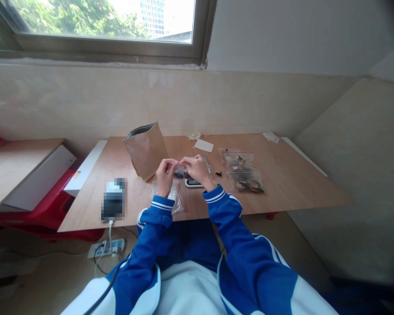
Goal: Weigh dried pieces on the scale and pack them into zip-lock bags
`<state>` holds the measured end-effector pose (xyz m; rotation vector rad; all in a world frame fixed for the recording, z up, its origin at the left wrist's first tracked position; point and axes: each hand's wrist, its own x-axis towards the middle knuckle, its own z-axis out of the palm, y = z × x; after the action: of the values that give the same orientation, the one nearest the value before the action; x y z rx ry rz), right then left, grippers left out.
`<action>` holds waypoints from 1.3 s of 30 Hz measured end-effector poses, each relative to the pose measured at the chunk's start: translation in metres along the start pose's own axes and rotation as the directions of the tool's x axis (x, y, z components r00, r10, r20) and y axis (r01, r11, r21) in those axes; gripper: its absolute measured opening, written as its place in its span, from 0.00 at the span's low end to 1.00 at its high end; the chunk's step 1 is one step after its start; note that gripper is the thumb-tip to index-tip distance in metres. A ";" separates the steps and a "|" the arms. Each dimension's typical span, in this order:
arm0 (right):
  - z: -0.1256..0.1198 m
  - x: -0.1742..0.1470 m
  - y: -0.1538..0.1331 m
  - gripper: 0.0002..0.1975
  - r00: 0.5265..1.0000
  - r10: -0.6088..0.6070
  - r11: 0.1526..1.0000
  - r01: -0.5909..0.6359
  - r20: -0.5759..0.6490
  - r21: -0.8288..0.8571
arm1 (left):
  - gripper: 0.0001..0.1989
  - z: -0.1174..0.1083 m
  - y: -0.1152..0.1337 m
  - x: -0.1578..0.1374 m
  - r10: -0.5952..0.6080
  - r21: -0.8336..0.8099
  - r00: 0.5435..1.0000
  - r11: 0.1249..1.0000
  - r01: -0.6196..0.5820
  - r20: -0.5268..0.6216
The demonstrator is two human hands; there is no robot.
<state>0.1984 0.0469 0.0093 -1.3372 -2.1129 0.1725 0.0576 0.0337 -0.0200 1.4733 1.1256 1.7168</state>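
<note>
My left hand (166,176) and my right hand (199,168) pinch a small clear zip bag (181,172) between them, its top edge at the fingers. Dark pieces lie inside it, too small to make out. Beneath the right hand is a flat pale device with a dark front strip, like a digital scale (194,183), partly hidden by the hand. Below the left hand, clear plastic bags (177,201) with a red seal line lie on the table. A small dark piece (219,173) rests right of the scale.
A brown paper bag (147,151) stands open at the left. Several filled zip bags (248,181) lie to the right. Near the wall are a white card (204,145) and pale heaps (194,136). A blurred-out phone-like device (113,199) is cabled at the front left of the table (292,183).
</note>
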 end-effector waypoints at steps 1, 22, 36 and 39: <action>-0.001 0.000 0.001 0.11 1.000 -0.008 1.000 0.008 0.007 0.006 | 0.11 0.000 0.000 0.000 -0.002 0.013 1.000 1.000 0.002 0.013; -0.005 -0.015 0.023 0.12 1.000 -0.026 0.995 0.027 0.004 -0.101 | 0.11 -0.007 -0.002 -0.003 -0.023 0.041 0.995 0.999 0.027 -0.097; -0.015 -0.026 0.040 0.12 0.999 -0.032 0.999 0.032 -0.027 -0.015 | 0.16 -0.008 0.001 -0.002 -0.103 -0.054 0.981 0.994 0.096 -0.162; -0.019 -0.031 0.039 0.10 1.000 0.001 1.000 0.000 -0.027 0.025 | 0.17 -0.011 0.003 -0.002 -0.124 -0.114 0.976 0.988 0.105 -0.177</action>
<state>0.2483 0.0356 -0.0052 -1.3186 -2.0816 0.1789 0.0478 0.0280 -0.0184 1.1829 1.1732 1.8297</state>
